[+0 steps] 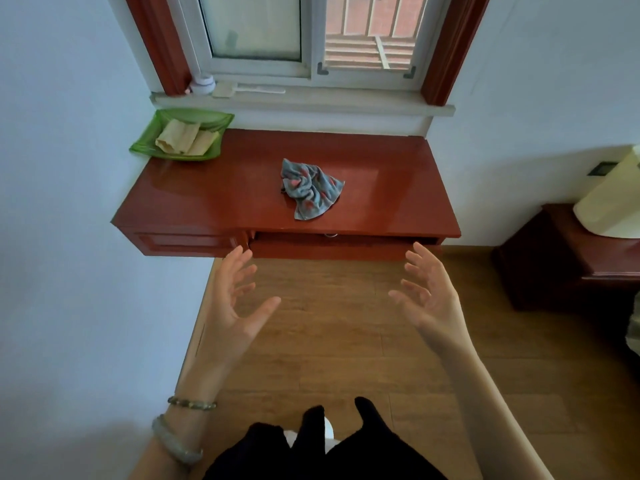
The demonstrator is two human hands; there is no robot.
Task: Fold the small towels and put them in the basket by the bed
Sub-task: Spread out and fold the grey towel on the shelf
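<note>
Partly done, I'd say. Red desk [207, 202]: left hand [232, 306] and right hand [429, 299] spread, empty, just short of its front edge. Green basket [194, 115] at the back-left corner holds folded beige towels [185, 142]. Grey-blue towel [310, 188] lies crumpled mid-desk, not yet folded.

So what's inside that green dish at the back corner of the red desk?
Seemingly two folded beige towels lie in the green translucent dish. The dish floor beneath them is covered, so anything underneath is hidden.
</note>
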